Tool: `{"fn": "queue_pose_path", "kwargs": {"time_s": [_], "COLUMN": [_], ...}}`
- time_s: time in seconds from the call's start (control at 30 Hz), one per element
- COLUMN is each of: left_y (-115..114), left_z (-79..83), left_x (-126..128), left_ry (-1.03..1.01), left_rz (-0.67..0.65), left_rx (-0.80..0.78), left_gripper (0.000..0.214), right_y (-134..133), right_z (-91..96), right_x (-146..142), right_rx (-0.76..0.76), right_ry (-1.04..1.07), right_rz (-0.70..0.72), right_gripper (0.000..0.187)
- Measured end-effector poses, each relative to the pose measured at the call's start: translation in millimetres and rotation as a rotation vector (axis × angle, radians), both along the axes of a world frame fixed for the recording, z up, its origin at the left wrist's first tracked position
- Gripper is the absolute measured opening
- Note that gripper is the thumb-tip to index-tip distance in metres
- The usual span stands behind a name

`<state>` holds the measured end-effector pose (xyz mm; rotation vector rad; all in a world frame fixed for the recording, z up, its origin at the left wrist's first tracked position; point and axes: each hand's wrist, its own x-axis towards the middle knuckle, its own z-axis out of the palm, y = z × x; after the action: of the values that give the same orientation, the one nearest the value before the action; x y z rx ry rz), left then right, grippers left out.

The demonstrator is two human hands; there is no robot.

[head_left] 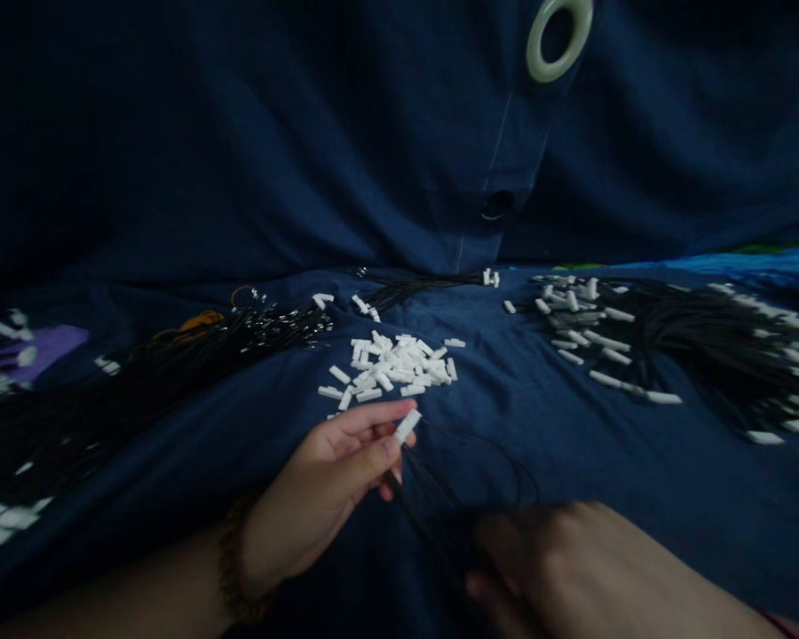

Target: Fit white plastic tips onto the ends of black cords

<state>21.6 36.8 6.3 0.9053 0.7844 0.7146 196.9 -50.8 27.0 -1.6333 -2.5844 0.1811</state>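
Low, the left hand (pixel 316 497) pinches a white tube (pixel 407 427) (fingers (pixel 366 415) curled).

"What's the left hand (pixel 326 479) pinching?"
"A small white block (pixel 407 427), with black cords (pixel 432 497) trailing below."
"And the right hand (pixel 539 568)?"
"Shadowy, lower right, beside those cords; a heap of white blocks (pixel 392 364) sits ahead on navy cloth (pixel 573 461)"
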Motion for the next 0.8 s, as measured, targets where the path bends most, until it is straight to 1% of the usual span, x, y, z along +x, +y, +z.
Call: {"fn": "queue_pose_path", "kwargs": {"time_s": [0.07, 0.13, 0.27, 0.33, 0.37, 0.47, 0.5, 0.53, 0.57, 0.63, 0.7, 0.8], "left_y": [0, -1, -2, -2, -2, -2, -2, -2, -2, -2, -2, -2], "left_z": [0.2, 0.5, 0.2, -0.7, -1.2, -2.2, -2.2, -2.0, -1.7, -0.9, -0.2, 0.1], "left_x": [0, 1, 1, 1, 0, 0, 0, 0, 0, 1, 1, 2], "left_ry": [-0.002, 0.001, 0.004, -0.003, -0.006, -0.004, 0.0, 0.0, -0.003, -0.014, -0.025, -0.031], "left_rz": [0.005, 0.006, 0.02, 0.02, 0.017, 0.008, 0.006, 0.004, 0.003, 0.004, 0.007, 0.008], "left_rx": [0.005, 0.009, 0.006, 0.01, 0.013, 0.018, 0.017, 0.018, 0.02, 0.021, 0.017, 0.01], "left_gripper": [0.024, 0.025, 0.026, 0.026, 0.026, 0.026, 0.026, 0.026, 0.026, 0.025, 0.024, 0.025], "right_y": [5, 10, 18, 18, 18, 16, 16, 17, 19, 22, 24, 24], "right_z": [5.8, 9.8, 14.4, 17.6, 19.5, 23.0, 22.9, 22.2, 20.8, 17.0, 13.0, 8.8], "right_x": [-4, -4, -1, 1, 2, 4, 4, 5, 5, 4, 3, -1], "right_rx": [-0.096, -0.147, -0.139, -0.164, -0.212, -0.475, -0.541, -0.57, -0.556, -0.441, -0.357, -0.36], "right_ry": [0.047, 0.102, 0.25, 0.379, 0.47, 0.761, 0.819, 0.837, 0.82, 0.728, 0.653, 0.641], "right_rz": [-0.074, -0.124, -0.165, -0.175, -0.178, -0.164, -0.147, -0.126, -0.099, -0.073, -0.099, -0.164], "right_gripper": [0.011, 0.013, 0.016, 0.019, 0.021, 0.03, 0.032, 0.034, 0.034, 0.033, 0.029, 0.018]}}
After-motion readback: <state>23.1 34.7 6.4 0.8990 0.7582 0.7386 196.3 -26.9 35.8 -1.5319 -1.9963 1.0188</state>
